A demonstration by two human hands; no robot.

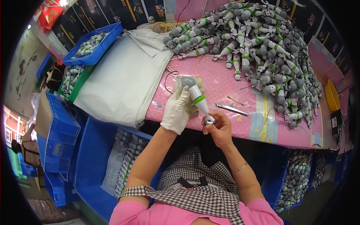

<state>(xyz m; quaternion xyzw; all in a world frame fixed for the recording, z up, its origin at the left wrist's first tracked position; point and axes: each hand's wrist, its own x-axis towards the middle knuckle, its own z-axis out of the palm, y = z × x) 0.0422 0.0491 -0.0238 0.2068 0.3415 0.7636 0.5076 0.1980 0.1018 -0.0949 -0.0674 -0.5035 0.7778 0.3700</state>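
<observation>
Gloved left hand (176, 109) grips the toy arm (197, 96); bare right hand (218, 127) pinches its tip. Blue crate (95, 47) far left; yellow tape (265, 120) right.

- The left hand (176, 110), in a white glove, gripped a white toy arm (196, 95) with a green band and grey ball end.
- The bare right hand (218, 128) pinched that part's narrow lower tip, fingers curled, just below the gloved grip.
- Metal tweezers (231, 109) lay on the pink table (225, 84) just right of the grip.
- A heap of like toy arms (258, 41) was piled beyond it, up and right.
- Folded white cloth (123, 78) lay left; blue crates (93, 47) farther left.
</observation>
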